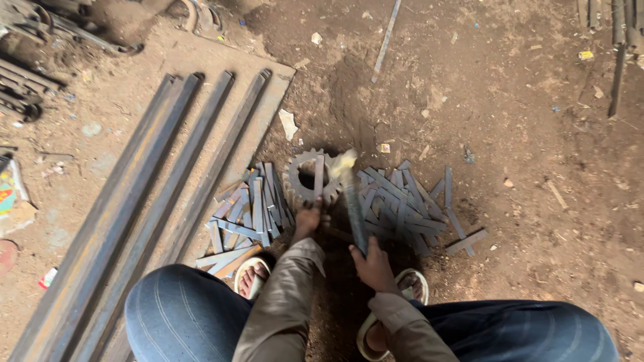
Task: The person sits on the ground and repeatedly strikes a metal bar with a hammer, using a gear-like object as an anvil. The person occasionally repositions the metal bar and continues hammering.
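A flat, colourful printed package (8,191) lies at the left edge of the dirt floor (523,201), cut off by the frame; its face shows patches of red, yellow, blue and green, and it rests on a tan, cardboard-like piece (19,218). Lower left, beside the long steel bars (144,201), sits a small crumpled wrapper (47,277) in white and red. At upper right, near a dark rod (617,80), a tiny yellow scrap (585,55) may be a label or wrapper, though it is too small to tell. No signs or screens are in view.
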